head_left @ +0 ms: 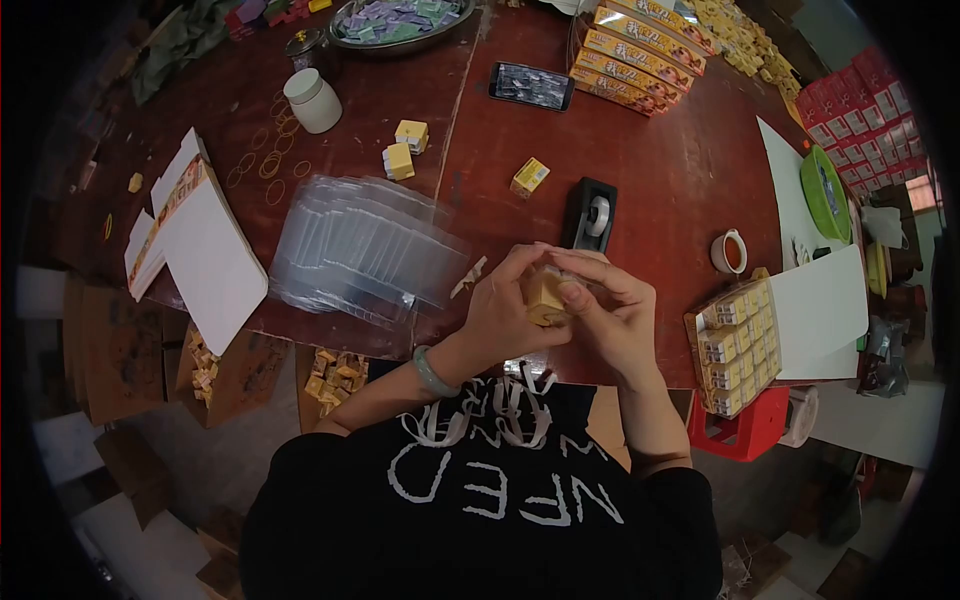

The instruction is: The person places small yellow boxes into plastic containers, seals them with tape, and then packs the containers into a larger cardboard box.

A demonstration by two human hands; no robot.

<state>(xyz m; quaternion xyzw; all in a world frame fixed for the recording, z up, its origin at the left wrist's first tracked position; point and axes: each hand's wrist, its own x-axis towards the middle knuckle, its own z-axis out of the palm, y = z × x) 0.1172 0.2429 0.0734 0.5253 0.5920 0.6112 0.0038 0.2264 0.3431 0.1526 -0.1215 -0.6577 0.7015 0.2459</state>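
Note:
My left hand [505, 320] and my right hand [620, 315] meet at the table's front edge, both closed around a small yellow box [546, 298]. The fingertips of both hands touch above it, and my right thumb presses on its side. Just beyond the hands stands a black tape dispenser [590, 215] with a roll of tape. Another small yellow box [530, 177] lies farther back, and two more [398, 161] sit left of it. Left of my hands, a fanned stack of clear plastic sleeves [355, 245] lies on the table.
On the right are a tray packed with small boxes [740, 345], a cup of reddish liquid [729, 252] and a green basin [824, 193]. Farther back are a phone [532, 86] and stacked orange cartons [640, 60]. White jar [313, 101] and unfolded carton [212, 260] stand left.

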